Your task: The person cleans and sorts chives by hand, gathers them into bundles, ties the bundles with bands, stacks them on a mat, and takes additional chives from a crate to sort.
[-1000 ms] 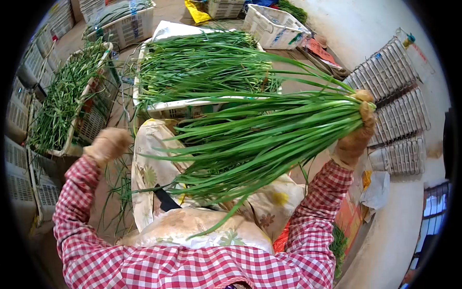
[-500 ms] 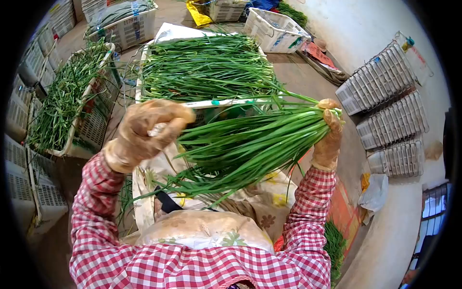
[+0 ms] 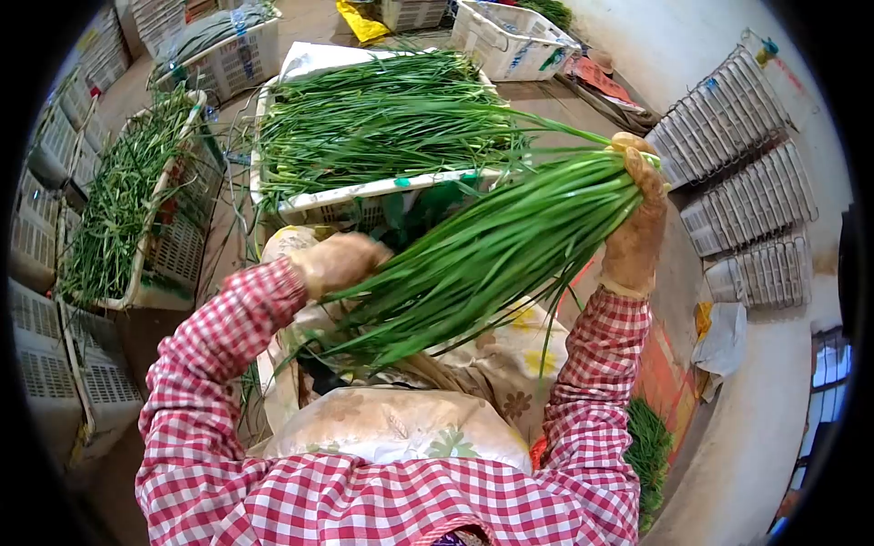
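My right hand (image 3: 637,214), in a stained glove, is wrapped round the pale stem ends of a bunch of garlic chives (image 3: 510,246). The bunch is held up at the right, its long green leaves fanning down to the left over my lap. My left hand (image 3: 341,262), gloved too, is at the upper left edge of the leaves near their tips. Motion smears its fingers, so whether they grip any leaves cannot be made out. Beyond the hands stands a white crate (image 3: 364,193) heaped with more chives (image 3: 382,123), laid roughly side by side.
At the left, another crate (image 3: 150,246) holds tangled greens (image 3: 123,196). White crates (image 3: 510,41) stand at the back. Stacked racks or crates (image 3: 719,109) lean by the right wall. More greens (image 3: 646,455) lie beside my right elbow. A patterned apron (image 3: 391,423) covers my lap.
My left hand has moved down and slightly right, from in front of the crate to the leaves' edge. My right hand and the bunch have shifted slightly up and right. The view has shifted slightly.
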`<state>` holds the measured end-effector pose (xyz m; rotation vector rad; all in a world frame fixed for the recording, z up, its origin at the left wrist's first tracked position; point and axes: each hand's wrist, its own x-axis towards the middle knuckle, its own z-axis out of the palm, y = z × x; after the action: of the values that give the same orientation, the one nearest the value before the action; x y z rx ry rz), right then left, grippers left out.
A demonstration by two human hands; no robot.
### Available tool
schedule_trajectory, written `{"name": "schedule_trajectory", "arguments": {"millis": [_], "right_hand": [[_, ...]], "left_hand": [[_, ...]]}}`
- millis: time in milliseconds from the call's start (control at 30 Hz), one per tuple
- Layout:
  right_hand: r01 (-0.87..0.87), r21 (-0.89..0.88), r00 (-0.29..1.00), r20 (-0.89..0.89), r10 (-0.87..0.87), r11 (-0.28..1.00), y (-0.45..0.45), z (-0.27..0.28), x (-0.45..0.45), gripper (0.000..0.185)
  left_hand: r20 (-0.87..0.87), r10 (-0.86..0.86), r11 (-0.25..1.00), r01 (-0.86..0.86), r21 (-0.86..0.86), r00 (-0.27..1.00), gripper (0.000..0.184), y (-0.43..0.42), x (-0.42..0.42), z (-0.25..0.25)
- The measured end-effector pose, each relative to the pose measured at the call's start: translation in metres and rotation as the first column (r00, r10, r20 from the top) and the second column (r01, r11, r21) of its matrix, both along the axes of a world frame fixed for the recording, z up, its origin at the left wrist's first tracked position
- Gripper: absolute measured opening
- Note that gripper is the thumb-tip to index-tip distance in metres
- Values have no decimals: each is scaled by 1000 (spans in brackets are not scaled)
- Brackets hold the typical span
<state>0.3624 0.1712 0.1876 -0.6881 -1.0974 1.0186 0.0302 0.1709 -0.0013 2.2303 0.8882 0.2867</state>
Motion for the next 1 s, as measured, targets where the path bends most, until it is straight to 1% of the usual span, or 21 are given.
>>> {"name": "schedule_trajectory", "arguments": {"millis": [33, 133, 200, 267, 333, 367, 400, 433, 467, 500, 533, 567, 600, 633, 667, 733, 833, 900, 933, 967, 1000], "right_hand": [[33, 10, 998, -45, -32, 999, 11, -7, 7, 23], [58, -49, 998, -10, -58, 997, 29, -20, 29, 23], [66, -63, 997, -23, -68, 996, 34, -28, 37, 23], [67, -83, 995, -71, -73, 994, 36, -34, 38, 24], [62, -90, 995, -73, -68, 994, 34, -39, 38, 23], [40, -58, 998, -54, -44, 998, 31, -41, 36, 29], [14, -26, 999, -31, -15, 1000, 29, -42, 34, 34], [-20, -36, 999, -28, 19, 999, 30, -44, 33, 34], [-34, -38, 999, -27, 33, 999, 26, -41, 27, 34], [24, -24, 1000, -9, -24, 999, 20, -37, 19, 33], [86, -7, 996, 6, -86, 996, 17, -34, 15, 32], [150, -19, 989, 14, -150, 988, 20, -35, 16, 32], [151, -19, 988, 17, -151, 988, 19, -34, 14, 32], [221, -18, 974, -49, -222, 975, 18, -33, 11, 28], [290, -26, 950, -113, -291, 957, 16, -32, 8, 24], [303, -70, 947, -90, -308, 950, 9, -33, 9, 27], [313, -36, 940, -135, -315, 949, 11, -42, 19, 28], [337, -43, 926, -166, -340, 940, 14, -44, 28, 27], [361, -48, 912, -191, -363, 931, 14, -45, 33, 26], [374, -35, 908, -190, -374, 927, 15, -45, 39, 26], [346, 8, 922, -187, -339, 938, 15, -44, 45, 25]], "left_hand": [[-147, -22, 999, 27, 29, 989, 30, -5, -27, -27], [-455, 117, 981, -31, 191, 883, 37, -15, -42, -9], [-191, 295, 930, -235, 282, 936, 36, -32, -40, 46], [324, 421, 772, -522, 362, 847, 19, -43, -25, 80], [572, 547, 814, -549, -192, 612, 24, -52, -10, 104], [658, 520, 850, -411, -331, 545, 31, -57, -1, 117], [672, 484, 873, -367, -322, 560, 31, -59, 16, 134], [682, 406, 898, -402, -176, 608, 31, -54, 34, 133], [664, 257, 888, -442, 123, 702, 32, -47, 55, 131], [643, 207, 851, -461, 254, 737, 42, -46, 78, 125], [692, 237, 937, -349, 23, 682, 54, -55, 104, 128], [582, 200, 955, -290, 65, 788, 63, -65, 119, 121], [519, 108, 948, -246, 204, 848, 76, -79, 136, 114], [559, 51, 970, -174, 168, 827, 85, -92, 154, 105], [523, 32, 904, -248, 348, 852, 90, -99, 163, 114], [501, 88, 963, -202, 178, 861, 85, -102, 172, 103], [519, 99, 951, -235, 202, 849, 86, -98, 169, 96], [429, 50, 948, -178, 263, 902, 85, -95, 157, 90], [87, -31, 997, 25, 73, 996, 73, -90, 140, 95], [70, -131, 991, 130, 18, 989, 62, -85, 127, 56], [-83, -181, 983, 179, -33, 980, 58, -85, 106, 28]]}}
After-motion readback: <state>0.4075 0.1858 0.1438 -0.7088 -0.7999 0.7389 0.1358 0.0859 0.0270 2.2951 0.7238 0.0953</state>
